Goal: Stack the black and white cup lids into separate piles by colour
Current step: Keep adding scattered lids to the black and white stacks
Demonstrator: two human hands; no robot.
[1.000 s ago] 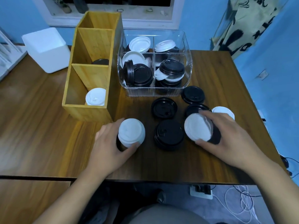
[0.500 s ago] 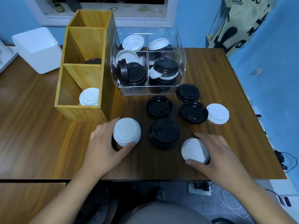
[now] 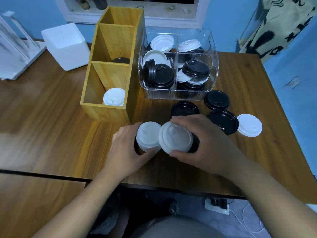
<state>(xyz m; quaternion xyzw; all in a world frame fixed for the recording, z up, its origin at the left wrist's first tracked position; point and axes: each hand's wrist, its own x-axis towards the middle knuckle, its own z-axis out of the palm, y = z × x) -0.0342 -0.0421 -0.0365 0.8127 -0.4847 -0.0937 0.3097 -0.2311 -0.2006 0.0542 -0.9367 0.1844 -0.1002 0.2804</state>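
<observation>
My left hand (image 3: 127,152) grips a white lid stack (image 3: 147,136) standing on the table, with something black under it. My right hand (image 3: 207,143) holds a white lid (image 3: 175,138) tilted against that stack, with a black lid (image 3: 194,143) behind it in the same grip. Loose black lids (image 3: 221,121) lie behind my right hand, and a single white lid (image 3: 249,125) lies to their right. A black pile seen earlier is hidden under my right hand.
A wooden divider box (image 3: 96,107) holds a white lid (image 3: 114,97) in front and a black one (image 3: 121,60) behind. A clear bin (image 3: 178,95) of mixed lids stands at the back. A white foam box (image 3: 65,45) sits far left.
My right hand has carried its white and black lids left from the table's front right, up against the white stack in my left hand. My left hand has stayed on the stack.
</observation>
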